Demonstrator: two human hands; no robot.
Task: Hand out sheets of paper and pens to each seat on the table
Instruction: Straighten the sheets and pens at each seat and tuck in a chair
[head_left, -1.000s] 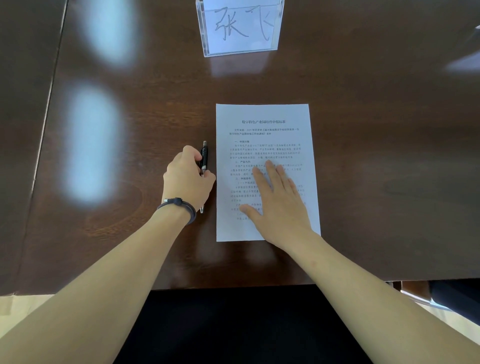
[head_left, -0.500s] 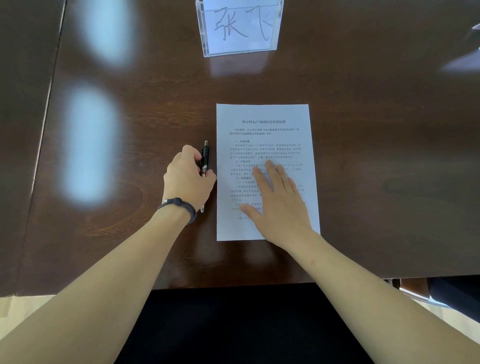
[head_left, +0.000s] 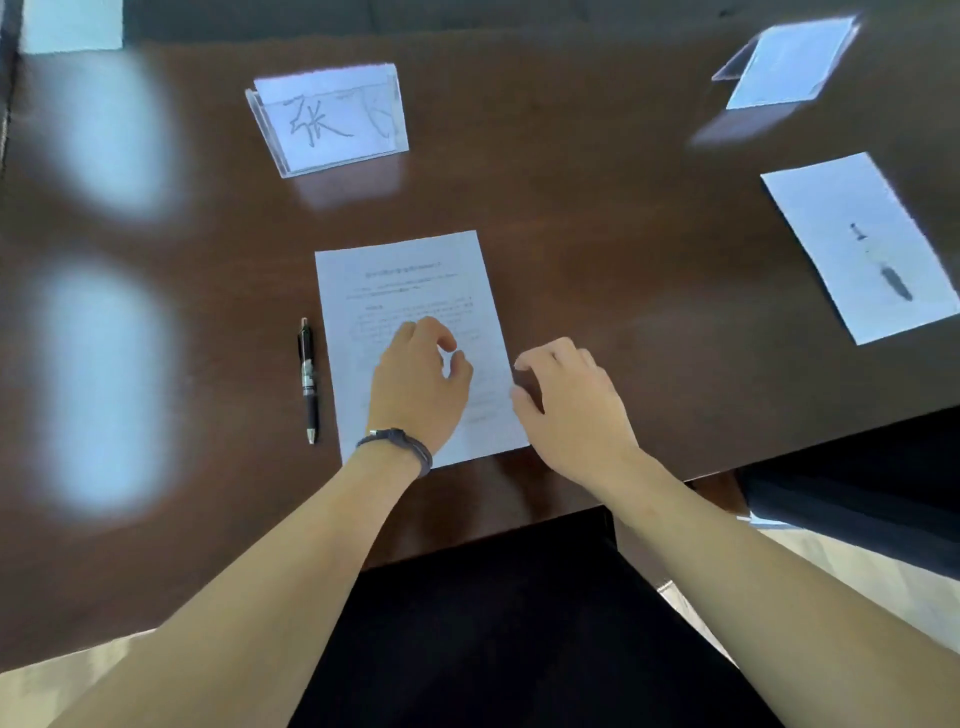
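Above sheet (head_left: 415, 291), left hand (head_left: 415, 387) loosely curled, empty

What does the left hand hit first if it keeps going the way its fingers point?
Probably nothing close: the left hand is above the sheet, fingers aimed away and slightly right. Past the sheet's far edge comes bare table. The name card sits left of that line, though depth is unclear.
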